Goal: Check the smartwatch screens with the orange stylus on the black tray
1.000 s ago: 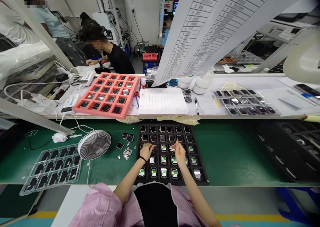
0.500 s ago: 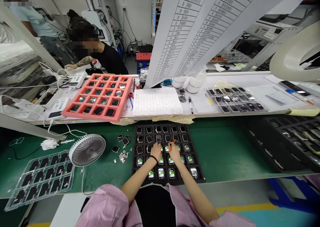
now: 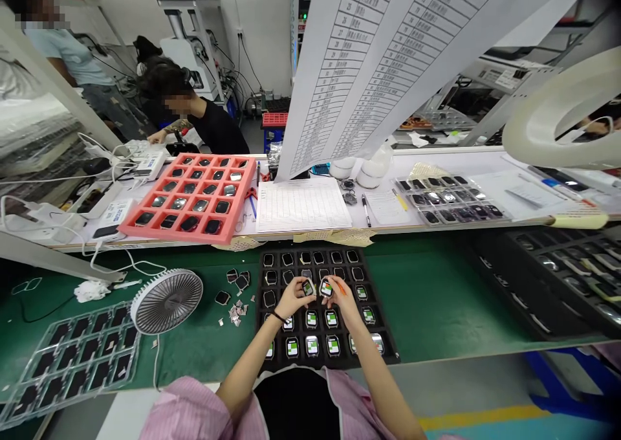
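Observation:
A black foam tray [image 3: 348,304] on the green bench mat holds rows of square watch units, the nearer ones with lit green and white screens. Over its middle, my left hand [image 3: 292,297] grips one lit watch [image 3: 308,288] by its edge. Just to the right, my right hand [image 3: 342,297] pinches a second lit watch [image 3: 326,288], and an orange stick [image 3: 341,286] lies between its fingers. The two watches are held side by side, a small gap apart.
A small white fan [image 3: 167,301], loose watch parts [image 3: 241,279] and a clear tray [image 3: 72,356] stand left. A pink tray [image 3: 231,223] and papers [image 3: 303,204] lie on the shelf. Black trays [image 3: 514,285] lie right. Two people are at the back left.
Both hands have risen slightly from the tray, each now with a lit watch in its fingers. The camera view has shifted a little.

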Available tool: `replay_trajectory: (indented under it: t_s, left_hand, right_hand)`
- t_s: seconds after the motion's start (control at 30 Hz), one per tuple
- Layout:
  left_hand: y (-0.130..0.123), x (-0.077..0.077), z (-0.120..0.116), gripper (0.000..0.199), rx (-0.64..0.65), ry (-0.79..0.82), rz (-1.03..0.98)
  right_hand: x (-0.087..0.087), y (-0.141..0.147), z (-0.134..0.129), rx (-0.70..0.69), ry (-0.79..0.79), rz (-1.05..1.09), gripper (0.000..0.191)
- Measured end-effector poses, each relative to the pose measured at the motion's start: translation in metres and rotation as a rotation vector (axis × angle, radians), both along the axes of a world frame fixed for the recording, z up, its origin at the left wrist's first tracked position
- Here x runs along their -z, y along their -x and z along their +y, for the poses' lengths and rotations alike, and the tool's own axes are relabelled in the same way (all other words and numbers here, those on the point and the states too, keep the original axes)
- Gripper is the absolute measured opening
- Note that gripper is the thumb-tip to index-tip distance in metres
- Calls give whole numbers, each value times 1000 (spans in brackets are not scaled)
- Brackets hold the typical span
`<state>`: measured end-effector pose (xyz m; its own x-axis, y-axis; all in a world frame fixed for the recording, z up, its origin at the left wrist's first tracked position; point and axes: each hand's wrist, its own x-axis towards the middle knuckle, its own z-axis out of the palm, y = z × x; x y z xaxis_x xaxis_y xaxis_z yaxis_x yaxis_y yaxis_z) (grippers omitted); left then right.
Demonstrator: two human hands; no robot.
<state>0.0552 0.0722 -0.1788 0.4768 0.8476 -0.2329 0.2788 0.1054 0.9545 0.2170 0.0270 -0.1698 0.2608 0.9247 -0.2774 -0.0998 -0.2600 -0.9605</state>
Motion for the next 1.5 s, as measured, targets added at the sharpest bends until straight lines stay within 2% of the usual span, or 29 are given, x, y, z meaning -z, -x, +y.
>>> replay_trajectory:
  t_s: [0.17, 0.27, 0.4, 0.6, 0.8, 1.1, 1.5]
  left_hand:
    - [11, -56, -8, 52, -62, 60, -270]
    - [15, -90, -12, 51, -83, 125, -382]
    - [15, -122, -16, 44, -104, 85, -311]
    - [14, -151, -27, 37, -167, 8, -265]
    - [13, -168, -34, 39, -145, -29, -251]
    - [13, -170, -39, 42, -183, -93, -257]
    - [17, -179, -45, 45, -151, -27, -261]
  right_hand:
    - [-62, 3, -11, -119, -132, 230, 43]
    - [-88, 3, -15, -143, -169, 258, 39]
    - [-109, 4, -18, -123, -197, 203, 32]
    - [-133, 3, -29, -154, -229, 175, 32]
    - [-153, 0, -38, -204, -228, 130, 36]
    - [-170, 7, -44, -189, -275, 142, 32]
    - [-168, 9, -48, -149, -296, 98, 27]
